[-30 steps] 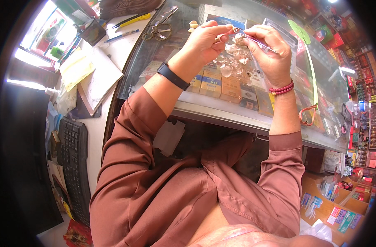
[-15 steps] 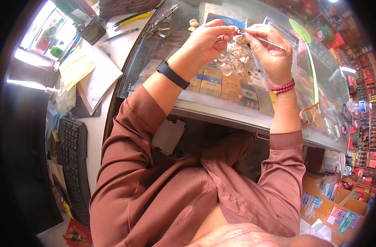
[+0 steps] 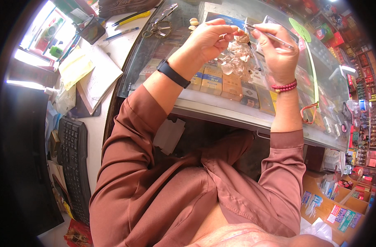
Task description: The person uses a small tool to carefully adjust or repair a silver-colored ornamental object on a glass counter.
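Note:
My left hand (image 3: 208, 39) is raised over the glass counter (image 3: 221, 111) and pinches a small brownish piece (image 3: 242, 38) between thumb and fingertips. A black band sits on that wrist. My right hand (image 3: 278, 51), with a red bead bracelet on the wrist, grips a thin metal tool (image 3: 270, 36) whose tip points left at the small piece. Just below both hands a heap of pale, shell-like bits (image 3: 237, 61) lies on the glass.
Scissors (image 3: 157, 22), pens and small pale lumps lie at the counter's far left. Boxes show under the glass. A side desk on the left carries papers (image 3: 95, 78) and a black keyboard (image 3: 74, 164). A yellow-green tape (image 3: 311, 78) runs along the counter's right.
My right hand has lifted slightly and swung the thin tool flatter, its tip coming close to the piece in my left hand. My left hand stays almost still.

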Tool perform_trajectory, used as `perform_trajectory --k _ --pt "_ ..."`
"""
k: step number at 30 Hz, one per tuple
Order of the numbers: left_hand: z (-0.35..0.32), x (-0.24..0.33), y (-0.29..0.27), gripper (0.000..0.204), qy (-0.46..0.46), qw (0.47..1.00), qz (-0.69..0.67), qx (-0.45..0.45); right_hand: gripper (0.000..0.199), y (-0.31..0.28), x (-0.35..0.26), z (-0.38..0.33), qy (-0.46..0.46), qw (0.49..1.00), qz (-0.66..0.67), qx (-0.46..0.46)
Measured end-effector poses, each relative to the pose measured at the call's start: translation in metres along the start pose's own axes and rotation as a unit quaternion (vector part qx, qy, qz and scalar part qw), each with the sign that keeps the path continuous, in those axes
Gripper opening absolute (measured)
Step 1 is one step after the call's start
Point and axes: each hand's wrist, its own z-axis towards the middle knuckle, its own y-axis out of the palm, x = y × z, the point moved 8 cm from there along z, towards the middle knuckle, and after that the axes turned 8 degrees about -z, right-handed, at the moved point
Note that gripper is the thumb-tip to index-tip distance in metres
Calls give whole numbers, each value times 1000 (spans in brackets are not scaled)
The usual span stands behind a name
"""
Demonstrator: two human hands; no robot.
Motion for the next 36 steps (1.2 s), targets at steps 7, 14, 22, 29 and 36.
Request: perform_trajectory --k 7,14,22,29,36 --pt "-4 0 4 6 -2 1000 -7 4 17 4 11 0 87 989 109 -49" --pt "-4 1 0 6 3 999 -23 25 20 6 4 2 16 993 82 -88" --pt "-3 0 -3 6 -6 1000 -11 20 19 10 -13 2 -46 993 25 -103" --pt "-4 0 -3 7 -2 1000 8 25 14 13 -2 -1 -6 994 37 -107" --pt "-4 -4 1 9 -15 1000 24 -6 12 11 6 -2 35 995 29 -87"
